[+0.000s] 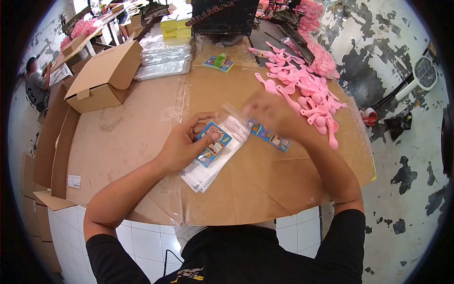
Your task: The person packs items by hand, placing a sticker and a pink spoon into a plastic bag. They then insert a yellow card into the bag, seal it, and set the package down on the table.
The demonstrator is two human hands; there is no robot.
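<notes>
Near the table's (pixel 236 208) front edge, our left hand (pixel 183 142) grips card (pixel 215 148) and bags (pixel 201 179); our right hand (pixel 270 112) blurs, its hold unclear.

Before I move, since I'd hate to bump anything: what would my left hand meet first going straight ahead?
Past the blue card and plastic bags it holds, your left hand would probably meet your right hand first; blur leaves its height unclear.
</notes>
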